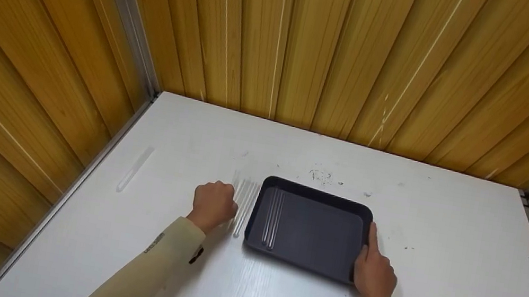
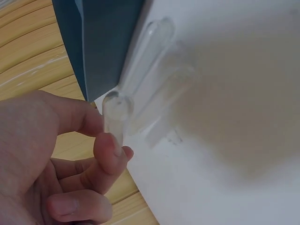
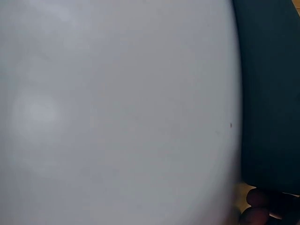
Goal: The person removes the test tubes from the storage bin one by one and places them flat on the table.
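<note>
left hand (image 1: 213, 207) pinches a clear, round-ended tube (image 2: 117, 112) beside similar loose tubes (image 1: 244, 211) on a white table (image 1: 461, 257); right hand (image 1: 375, 277) grips a dark grey, rectangular tray (image 1: 320, 233) by its right side, slender clear tubes (image 1: 272, 220) lying inside at left.

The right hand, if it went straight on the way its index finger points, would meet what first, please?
Beyond the tray it holds, the right hand would probably meet the wooden wall first; the way across the tabletop looks free, though depth is unclear.
</note>
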Demonstrator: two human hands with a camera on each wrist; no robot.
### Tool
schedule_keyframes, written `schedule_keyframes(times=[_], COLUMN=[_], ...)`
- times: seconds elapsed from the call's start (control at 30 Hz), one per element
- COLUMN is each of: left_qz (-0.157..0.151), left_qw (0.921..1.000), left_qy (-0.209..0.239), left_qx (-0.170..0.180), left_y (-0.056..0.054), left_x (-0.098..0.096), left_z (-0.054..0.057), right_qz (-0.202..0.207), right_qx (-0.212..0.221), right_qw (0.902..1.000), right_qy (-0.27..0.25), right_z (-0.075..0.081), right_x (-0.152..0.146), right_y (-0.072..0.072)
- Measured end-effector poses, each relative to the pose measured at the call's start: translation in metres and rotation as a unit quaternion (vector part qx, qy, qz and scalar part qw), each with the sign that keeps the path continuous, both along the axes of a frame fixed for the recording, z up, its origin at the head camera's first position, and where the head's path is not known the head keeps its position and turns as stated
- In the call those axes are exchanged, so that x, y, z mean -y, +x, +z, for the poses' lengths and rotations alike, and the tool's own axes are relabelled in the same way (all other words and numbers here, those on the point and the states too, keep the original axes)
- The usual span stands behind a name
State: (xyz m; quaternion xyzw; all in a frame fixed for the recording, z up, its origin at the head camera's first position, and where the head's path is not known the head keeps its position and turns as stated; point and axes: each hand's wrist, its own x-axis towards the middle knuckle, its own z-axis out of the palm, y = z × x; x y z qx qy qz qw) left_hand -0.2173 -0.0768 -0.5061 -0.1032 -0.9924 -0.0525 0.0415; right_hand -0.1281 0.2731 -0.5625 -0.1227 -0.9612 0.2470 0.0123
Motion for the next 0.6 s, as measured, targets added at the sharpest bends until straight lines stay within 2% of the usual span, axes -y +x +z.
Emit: schedule_keyframes(times=[0.43,0.6], left_qz=[0.019,0.019], left_qw=[0.9997,0.9997], left_qy=[0.001,0.008], left_qx=[0.018,0.013], left_y=[-0.003,-0.003], left_x=[0.007,0.009], left_z=[-0.016,-0.021], right_qz=[0.002,0.004], right_qx=[0.001,-0.004], right_qw=[1.0,1.0], right_qy=[0.004,0.004], right_z=[0.001,0.0], right_x=[0.002,0.003], right_y=[-0.001,-0.003])
